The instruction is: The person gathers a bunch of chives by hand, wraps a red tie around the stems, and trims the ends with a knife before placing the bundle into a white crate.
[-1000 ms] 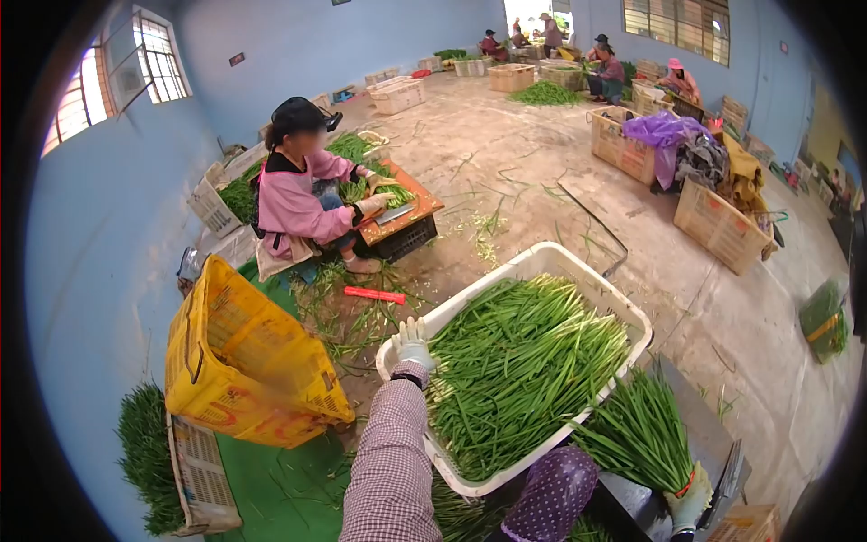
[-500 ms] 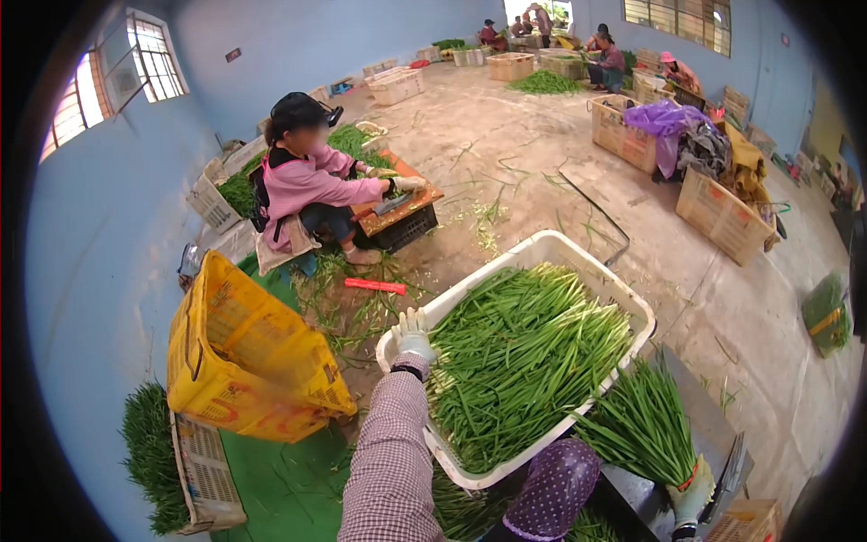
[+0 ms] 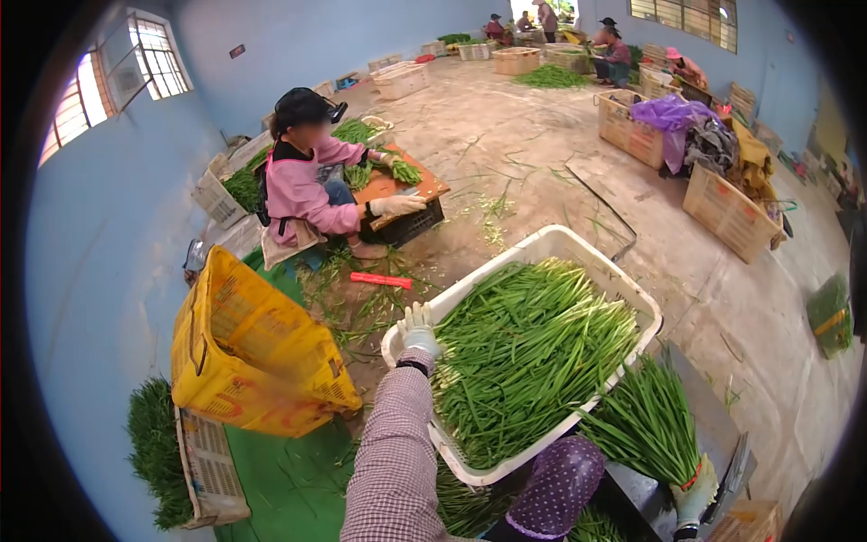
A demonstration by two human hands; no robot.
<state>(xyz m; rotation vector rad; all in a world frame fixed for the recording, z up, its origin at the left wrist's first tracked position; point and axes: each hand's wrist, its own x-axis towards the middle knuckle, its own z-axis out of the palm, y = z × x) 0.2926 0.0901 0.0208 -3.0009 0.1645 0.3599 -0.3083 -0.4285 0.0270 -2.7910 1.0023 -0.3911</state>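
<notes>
My left hand (image 3: 420,332), gloved, rests on the left rim of a white plastic basket (image 3: 456,298) with its fingers spread and nothing held. Long green stalks with pale ends (image 3: 533,361) fill the basket. At the lower right, my right hand (image 3: 694,495), also gloved, is closed around the base of a green bundle (image 3: 652,417) tied with a red band. The bundle's leaves fan up and left beside the basket's right edge, over a dark board (image 3: 713,420).
A yellow crate (image 3: 262,352) stands at the left, above a crate of greens (image 3: 209,465). A co-worker (image 3: 312,190) sits at a low orange board (image 3: 424,172). A red object (image 3: 381,280) lies on the floor. Loaded crates (image 3: 730,212) stand at the right.
The co-worker's hands have moved apart, and one now holds a small green bunch. The view has shifted slightly. My hands keep their places on the basket rim and the bundle.
</notes>
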